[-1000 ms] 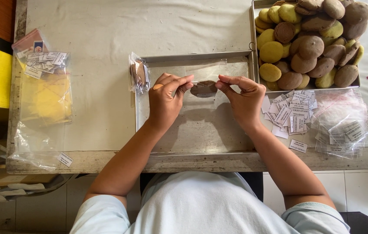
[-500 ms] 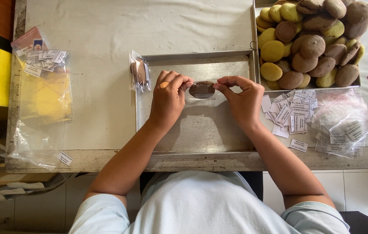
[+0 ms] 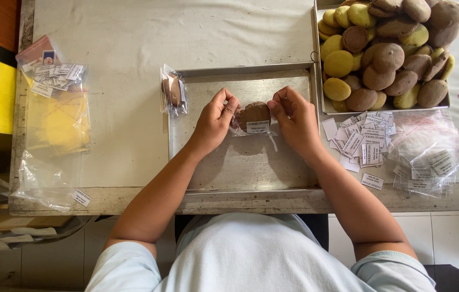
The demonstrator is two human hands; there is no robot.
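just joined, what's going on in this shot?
A person at a table holds a brown cookie in a clear bag with a white label, gripped between the left hand and right hand over a metal tray. Another bagged cookie lies at the tray's left edge. A tray of brown and yellow cookies sits at upper right, with loose paper labels and empty clear bags below it.

2 hands point(image 3: 216, 121) – 2 metal trays point(image 3: 240, 162), 2 bagged cookies point(image 3: 253, 116), approx. 25 loose cookies point(image 3: 386, 57).
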